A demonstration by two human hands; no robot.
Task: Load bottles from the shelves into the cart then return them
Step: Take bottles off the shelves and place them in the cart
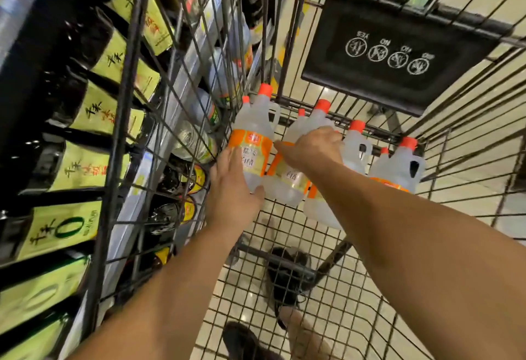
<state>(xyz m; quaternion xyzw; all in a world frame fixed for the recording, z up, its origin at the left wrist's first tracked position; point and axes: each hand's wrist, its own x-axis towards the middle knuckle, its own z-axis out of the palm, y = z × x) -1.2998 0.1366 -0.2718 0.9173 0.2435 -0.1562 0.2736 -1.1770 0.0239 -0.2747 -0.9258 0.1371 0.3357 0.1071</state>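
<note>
Fingers point(229, 157) round bottles point(254, 127) beside cart wall point(121, 129)

Two black shoes point(287, 274) stand on glossy pale floor tiles point(355, 317).

Second bottle point(293, 183): my right hand point(310, 149) covers its shoulder; my fingertips curl out of sight behind it.
Third bottle point(321, 209): my right forearm point(398, 217) hides its label and middle.
First bottle point(252, 143): my left hand point(230, 186) masks its lower side; grip unclear.
Shelf bottles point(71, 160): blurred, cut by the left edge.
My shoe point(244, 342): cropped at the bottom edge.
</note>
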